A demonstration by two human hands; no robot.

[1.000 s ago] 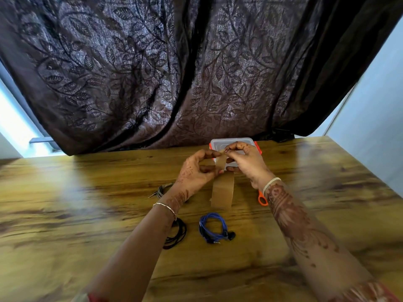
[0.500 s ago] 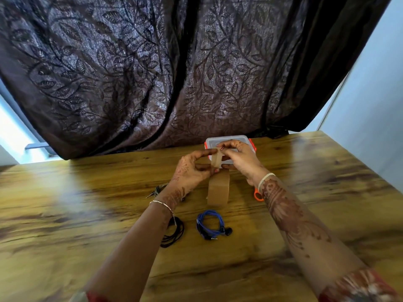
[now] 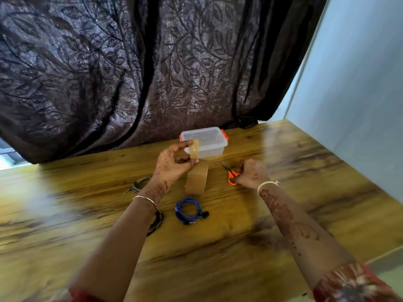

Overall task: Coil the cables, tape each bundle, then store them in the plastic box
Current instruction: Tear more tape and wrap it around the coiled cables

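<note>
Our left grip (image 3: 174,165) is up over the worktop (image 3: 65,214), thumb and forefinger pinching a tape strip (image 3: 194,149) that rises from the brown tape roll (image 3: 196,180). The roll sits just under that grip, and we cannot tell whether it rests on the wood. Over at the right grip (image 3: 250,173), our fingers are curled round the orange handles of the scissors (image 3: 230,173); the blades lie low on the worktop, pointing away from us. Just beyond the left grip, behind the strip, stands the plastic box (image 3: 209,138), lid on, with orange clips at its sides. Nearer to us than the left grip lies the blue cable (image 3: 188,211), coiled, between our two forearms. The black cable (image 3: 160,221) peeks out from under the left forearm. The grey cable (image 3: 139,184) lies coiled just left of the left wrist. A dark leaf-patterned curtain (image 3: 130,73) hangs beyond both grips.
</note>
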